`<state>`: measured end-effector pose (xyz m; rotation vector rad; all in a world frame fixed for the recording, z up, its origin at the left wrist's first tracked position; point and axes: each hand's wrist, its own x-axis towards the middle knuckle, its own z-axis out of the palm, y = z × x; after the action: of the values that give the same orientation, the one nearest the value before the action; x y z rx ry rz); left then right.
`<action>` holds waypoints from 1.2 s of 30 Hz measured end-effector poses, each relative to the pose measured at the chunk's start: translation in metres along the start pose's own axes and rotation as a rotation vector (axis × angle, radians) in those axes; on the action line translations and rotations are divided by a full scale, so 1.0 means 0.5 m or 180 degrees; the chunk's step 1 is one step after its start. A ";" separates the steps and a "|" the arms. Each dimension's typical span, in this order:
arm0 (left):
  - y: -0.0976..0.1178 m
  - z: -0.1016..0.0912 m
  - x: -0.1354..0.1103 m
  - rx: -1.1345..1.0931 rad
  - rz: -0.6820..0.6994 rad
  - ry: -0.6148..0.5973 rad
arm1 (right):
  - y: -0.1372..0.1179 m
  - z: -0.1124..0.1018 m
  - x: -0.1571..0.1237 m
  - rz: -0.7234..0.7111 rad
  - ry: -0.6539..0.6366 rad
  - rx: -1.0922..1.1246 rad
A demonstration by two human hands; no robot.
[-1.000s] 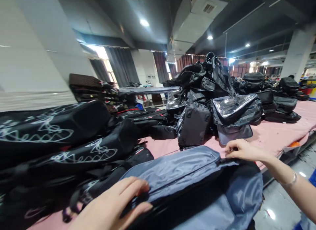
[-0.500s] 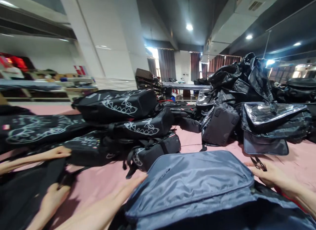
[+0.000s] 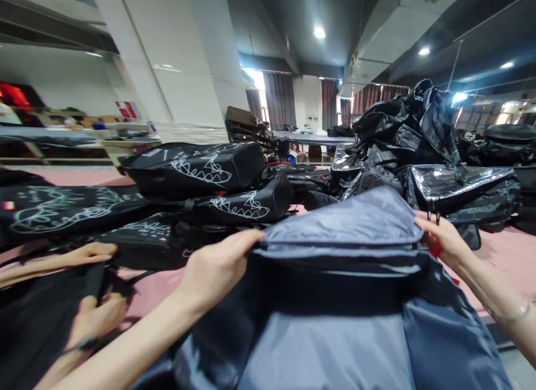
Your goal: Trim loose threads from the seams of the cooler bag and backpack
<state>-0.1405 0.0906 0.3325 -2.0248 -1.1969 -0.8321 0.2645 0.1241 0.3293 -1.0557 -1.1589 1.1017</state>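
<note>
An open backpack (image 3: 326,345) with a grey-blue lining spreads out right in front of me, its inside facing up. My left hand (image 3: 221,267) is closed on the left edge of its raised flap (image 3: 343,219). On the flap's right edge, my right hand (image 3: 444,239) is closed too. Dark thread snips (image 3: 433,211) stick up from the fingers of that hand, partly hidden by them. The backpack's outer side faces away from me.
At left, another person's hands (image 3: 100,317) hold a black bag (image 3: 37,323). Black bags with white line drawings (image 3: 201,169) lie stacked on the pink tabletop (image 3: 506,256). A tall heap of dark, shiny bags (image 3: 406,133) stands at the back right. Behind is a white pillar (image 3: 167,60).
Both my hands have risen, lifting the flap, and the backpack's inside has come into view. My left hand has come out from behind the flap's edge. The other person's hands have shifted slightly.
</note>
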 end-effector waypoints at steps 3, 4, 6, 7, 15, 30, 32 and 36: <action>0.000 0.021 0.087 0.0479 0.0138 0.0933 | -0.060 0.006 0.062 -0.0708 0.0459 0.0435; 0.003 0.018 0.113 0.0521 0.0157 0.1261 | -0.081 0.005 0.078 -0.0986 0.0547 0.0473; 0.013 0.002 0.150 0.0489 0.0212 0.1776 | -0.118 0.001 0.097 -0.1583 0.0687 0.0485; 0.019 -0.006 0.158 0.0453 0.0247 0.1958 | -0.130 -0.001 0.101 -0.1848 0.0727 0.0493; 0.068 0.108 -0.052 -0.0769 -0.0548 0.0535 | 0.090 -0.045 0.032 -0.0778 0.0648 0.0638; 0.205 0.230 -0.395 -0.2894 -0.2530 -0.0539 | 0.489 -0.084 -0.157 0.0749 0.1064 0.1309; 0.206 0.229 -0.403 -0.3224 -0.2720 -0.0507 | 0.486 -0.084 -0.158 0.0747 0.1069 0.1320; 0.214 0.209 -0.404 -0.3963 -0.3249 -0.0436 | 0.472 -0.082 -0.159 0.0775 0.1103 0.1310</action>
<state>-0.1014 0.0299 0.0917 -2.2089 -2.1608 -2.4185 0.2775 0.0790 0.0812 -1.0240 -0.5088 1.2224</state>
